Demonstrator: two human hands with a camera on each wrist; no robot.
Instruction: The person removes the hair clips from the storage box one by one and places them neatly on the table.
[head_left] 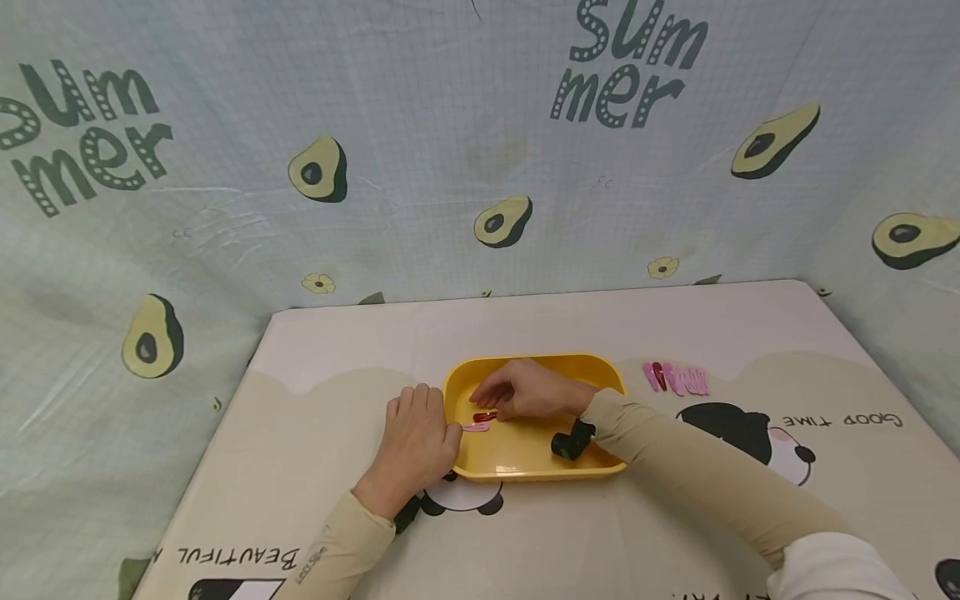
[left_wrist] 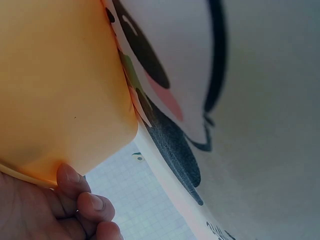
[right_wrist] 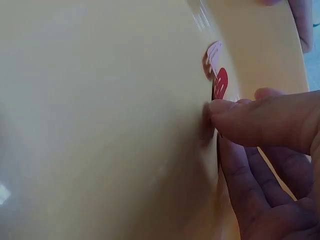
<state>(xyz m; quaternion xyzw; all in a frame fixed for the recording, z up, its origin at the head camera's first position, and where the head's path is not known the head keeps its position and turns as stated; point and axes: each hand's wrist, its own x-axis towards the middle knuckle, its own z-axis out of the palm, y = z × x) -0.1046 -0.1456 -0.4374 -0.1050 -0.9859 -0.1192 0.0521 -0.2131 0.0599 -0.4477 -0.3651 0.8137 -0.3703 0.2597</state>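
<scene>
A yellow tray (head_left: 517,462) lies on the table, its left rim gripped by my left hand (head_left: 416,442). In the left wrist view, curled fingertips (left_wrist: 72,175) of that hand sit at the rim and outer wall. My right hand (head_left: 536,389) reaches inside the tray. Its thumb and fingers pinch one end of a red hair snap clip (right_wrist: 223,80), whose far end sticks out past the thumb. Just beyond it, a pink hair clip (right_wrist: 214,54) lies on the tray floor near the left wall. The fingers partly hide the red clip.
To the right of the tray, a row of pink hair clips (head_left: 692,381) with a red hair clip (head_left: 659,376) among them lies on the printed tablecloth (head_left: 570,533). A patterned curtain (head_left: 420,100) hangs behind the table and along its sides.
</scene>
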